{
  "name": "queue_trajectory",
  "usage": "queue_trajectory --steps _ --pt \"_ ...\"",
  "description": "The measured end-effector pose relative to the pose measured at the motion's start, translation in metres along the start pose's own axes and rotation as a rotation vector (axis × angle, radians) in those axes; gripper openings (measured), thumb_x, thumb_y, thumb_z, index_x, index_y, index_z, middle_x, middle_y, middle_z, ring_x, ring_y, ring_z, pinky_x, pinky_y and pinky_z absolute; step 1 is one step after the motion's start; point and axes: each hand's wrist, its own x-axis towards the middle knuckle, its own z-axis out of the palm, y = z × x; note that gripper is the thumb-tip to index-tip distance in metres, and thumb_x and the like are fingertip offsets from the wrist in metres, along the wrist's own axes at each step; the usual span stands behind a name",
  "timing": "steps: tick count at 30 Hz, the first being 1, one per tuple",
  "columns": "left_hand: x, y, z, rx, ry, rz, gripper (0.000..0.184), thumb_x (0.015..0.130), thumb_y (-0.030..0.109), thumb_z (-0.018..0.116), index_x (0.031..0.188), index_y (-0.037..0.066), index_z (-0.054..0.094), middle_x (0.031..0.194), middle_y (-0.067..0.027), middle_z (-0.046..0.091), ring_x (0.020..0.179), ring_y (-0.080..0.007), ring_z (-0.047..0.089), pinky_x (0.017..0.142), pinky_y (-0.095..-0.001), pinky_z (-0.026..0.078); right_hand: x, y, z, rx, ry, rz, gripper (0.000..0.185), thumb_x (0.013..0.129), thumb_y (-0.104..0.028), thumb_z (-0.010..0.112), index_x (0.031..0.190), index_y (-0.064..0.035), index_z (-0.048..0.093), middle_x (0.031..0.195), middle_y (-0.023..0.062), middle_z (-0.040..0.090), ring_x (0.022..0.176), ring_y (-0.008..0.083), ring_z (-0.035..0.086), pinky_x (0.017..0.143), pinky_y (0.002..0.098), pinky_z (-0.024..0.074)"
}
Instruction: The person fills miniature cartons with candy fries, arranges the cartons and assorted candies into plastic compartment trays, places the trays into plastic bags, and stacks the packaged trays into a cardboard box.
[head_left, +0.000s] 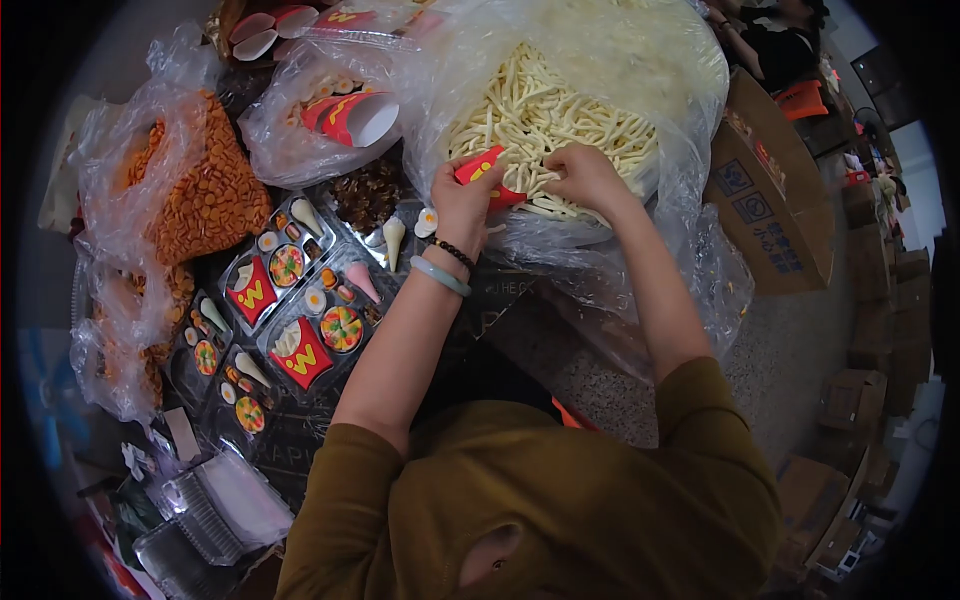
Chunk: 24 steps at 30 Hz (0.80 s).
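Observation:
My left hand (pixel 461 203) is closed around a small red fries carton (pixel 511 197) with a yellow mark, tilted over a big heap of pale fries (pixel 520 95). On that wrist are a dark bead bracelet and a pale bangle. My right hand (pixel 588 178) reaches into the same heap, fingers pinched on fries just right of the carton. The fries lie in a large clear plastic bag (pixel 640 70). Below my left hand, a small white egg piece (pixel 427 221) and a cream cone-shaped piece (pixel 394 240) lie near the clear trays.
Clear trays hold miniature foods, including filled red cartons (pixel 300 352) and round pizza-like pieces (pixel 342 328). Orange pieces (pixel 212 185) fill a bag at left. An empty red carton (pixel 352 118) lies on another bag. A cardboard box (pixel 765 200) stands right; another person (pixel 775 45) sits beyond.

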Motion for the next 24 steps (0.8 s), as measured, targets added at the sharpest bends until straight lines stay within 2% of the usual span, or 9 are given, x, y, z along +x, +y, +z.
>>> queue_trajectory --steps 6,9,12,16,18,19,21,22,24 --pt "0.003 -0.004 -0.006 -0.026 -0.033 0.008 0.042 0.073 0.005 0.077 0.107 -0.001 0.053 0.1 -0.0129 0.062 0.084 -0.0176 0.062 0.072 -0.0284 0.054 -0.002 0.009 0.014 0.107 0.234 -0.003 0.024 0.074 -0.02 0.07 0.091 -0.0022 0.07 0.076 0.0168 0.065 0.073 0.0317 0.064 0.067 0.0373 0.0492" --pt "0.0 0.001 -0.007 -0.05 -0.051 -0.015 0.042 0.074 0.005 0.077 0.107 0.0 0.053 0.1 -0.0125 0.061 0.084 -0.017 0.062 0.072 -0.0282 0.054 -0.007 0.0 0.002 0.063 0.317 0.028 0.021 0.076 -0.019 0.07 0.089 -0.0014 0.07 0.077 0.0158 0.067 0.071 0.0274 0.065 0.066 0.0346 0.0498" --pt "-0.003 0.003 -0.005 -0.075 -0.11 -0.001 0.042 0.074 0.006 0.077 0.108 0.0 0.052 0.1 -0.0116 0.061 0.084 -0.0168 0.061 0.072 -0.0284 0.054 -0.01 -0.029 -0.005 0.355 0.339 0.059 0.019 0.078 -0.017 0.069 0.087 -0.0009 0.07 0.078 0.0145 0.068 0.069 0.0221 0.065 0.064 0.0319 0.0498" --pt "-0.014 0.011 -0.006 -0.166 -0.164 -0.044 0.047 0.073 0.007 0.079 0.11 0.0 0.05 0.097 -0.0098 0.061 0.084 -0.0169 0.062 0.07 -0.0306 0.055 0.004 -0.047 0.009 0.643 0.005 -0.037 0.018 0.08 -0.008 0.067 0.096 0.0013 0.068 0.077 0.0061 0.068 0.071 0.0099 0.062 0.065 0.0259 0.05" --pt "-0.015 0.024 -0.018 -0.21 -0.184 -0.138 0.048 0.073 0.007 0.079 0.11 0.001 0.049 0.096 -0.0095 0.061 0.085 -0.0175 0.062 0.07 -0.0314 0.056 0.001 -0.05 -0.003 0.727 0.062 -0.108 0.017 0.083 -0.009 0.066 0.097 0.0007 0.068 0.078 0.0056 0.069 0.071 0.0101 0.062 0.065 0.0256 0.0504" --pt "-0.012 0.023 -0.022 -0.241 -0.165 -0.157 0.046 0.074 0.005 0.078 0.109 0.0 0.049 0.097 -0.01 0.061 0.085 -0.0194 0.063 0.071 -0.0337 0.056 -0.002 -0.06 -0.013 0.644 0.174 -0.005 0.02 0.086 -0.012 0.064 0.101 -0.0001 0.068 0.083 0.0059 0.069 0.078 0.01 0.062 0.071 0.0246 0.0501" --pt "-0.009 0.026 -0.03 -0.345 -0.211 -0.213 0.043 0.074 0.003 0.076 0.108 0.0 0.05 0.097 -0.0104 0.062 0.085 -0.0206 0.064 0.073 -0.036 0.056 0.009 -0.053 -0.01 0.389 0.514 -0.323 0.025 0.088 -0.017 0.063 0.107 -0.001 0.066 0.089 0.0062 0.068 0.086 0.0092 0.061 0.077 0.0236 0.0483" --pt "-0.008 0.028 -0.032 -0.369 -0.229 -0.249 0.042 0.074 0.002 0.075 0.108 0.001 0.05 0.097 -0.0107 0.062 0.086 -0.0211 0.064 0.074 -0.0377 0.055 0.014 -0.051 -0.009 0.504 0.381 -0.339 0.03 0.089 -0.021 0.062 0.112 -0.0019 0.064 0.094 0.0062 0.067 0.09 0.0116 0.06 0.079 0.025 0.0469" --pt "-0.009 0.032 -0.034 -0.383 -0.213 -0.236 0.043 0.073 0.002 0.076 0.108 0.001 0.051 0.096 -0.0101 0.062 0.085 -0.0207 0.064 0.073 -0.0364 0.055 0.009 -0.051 -0.015 0.804 0.049 -0.139 0.031 0.09 -0.022 0.062 0.114 -0.0026 0.063 0.093 0.0056 0.067 0.088 0.014 0.062 0.077 0.0258 0.0473"
